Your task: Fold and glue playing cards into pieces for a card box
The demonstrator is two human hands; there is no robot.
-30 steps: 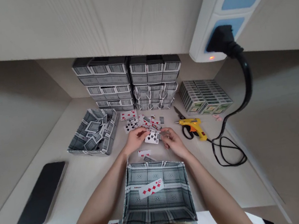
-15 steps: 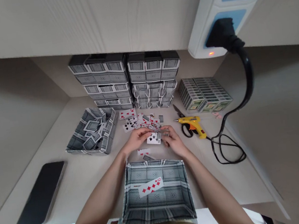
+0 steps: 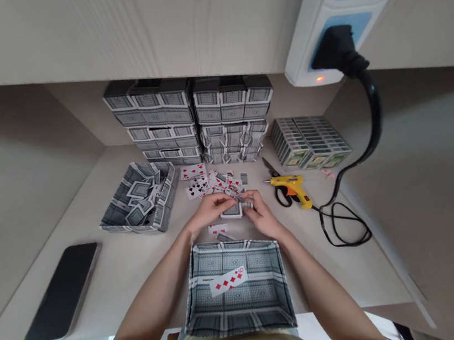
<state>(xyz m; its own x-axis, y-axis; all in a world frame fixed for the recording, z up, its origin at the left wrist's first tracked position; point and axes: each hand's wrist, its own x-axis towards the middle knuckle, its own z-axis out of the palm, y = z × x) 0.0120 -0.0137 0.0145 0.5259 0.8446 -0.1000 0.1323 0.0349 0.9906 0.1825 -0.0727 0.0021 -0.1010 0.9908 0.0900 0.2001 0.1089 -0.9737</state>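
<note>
Between my two hands lies a playing card (image 3: 231, 210) with its patterned grey back up. My left hand (image 3: 212, 209) pinches at its upper left edge. On the right, my right hand (image 3: 260, 214) has its fingers closed on a small card piece (image 3: 247, 204) beside that card. Loose cards (image 3: 222, 181), some face up, are heaped just beyond my fingertips. Nearer to me, an open box made of cards (image 3: 233, 253) holds a cut six of diamonds (image 3: 228, 281). A strip of red card (image 3: 218, 229) lies between that box and my hands.
Stacked card boxes (image 3: 151, 102) stand at the back. A card box with loose pieces (image 3: 110, 221) and a black phone (image 3: 62, 293) are at the left. To the right are a yellow glue gun (image 3: 291, 186) with its cable, black scissors (image 3: 283, 196) and packed decks (image 3: 311, 142). A power strip (image 3: 304, 59) hangs above.
The face-up card between my hands now shows its patterned back. My left fingertips have moved slightly right, closer to my right hand.
</note>
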